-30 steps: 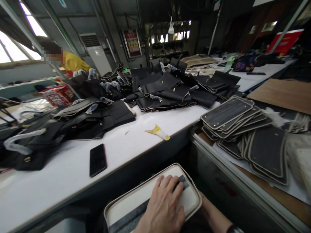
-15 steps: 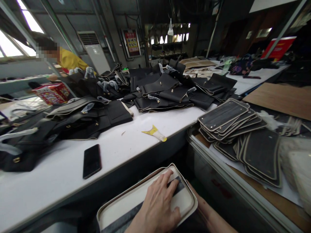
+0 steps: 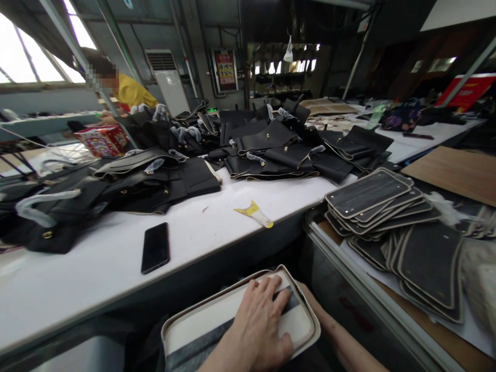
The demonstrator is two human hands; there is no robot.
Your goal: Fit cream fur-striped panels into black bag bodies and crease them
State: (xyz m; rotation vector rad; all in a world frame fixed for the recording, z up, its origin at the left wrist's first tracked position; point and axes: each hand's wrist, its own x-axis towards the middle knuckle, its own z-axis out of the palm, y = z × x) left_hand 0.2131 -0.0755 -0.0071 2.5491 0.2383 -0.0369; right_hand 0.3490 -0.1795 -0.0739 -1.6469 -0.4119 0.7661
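A cream rounded bag piece (image 3: 217, 315) with a raised rim and a dark stripe lies tilted in front of me, below the table edge. My left hand (image 3: 263, 315) rests palm down on its right half, fingers spread over the cream face and the stripe, thumb toward the right side. From the lower right, my right hand (image 3: 306, 297) reaches to the piece's far right edge. Its fingers are hidden behind the rim, so their grip does not show.
A white table (image 3: 201, 227) carries a phone (image 3: 155, 248), a yellow-and-white scrap (image 3: 253, 213) and piles of black bag parts (image 3: 271, 139). At right, dark panels (image 3: 372, 194) with pale edges are stacked on a bin. A person in yellow (image 3: 134, 92) is at back left.
The view has swung slightly left, so the table, stacks and person appear farther right. My left hand stays spread on the bag piece, and my right hand stays at its edge.
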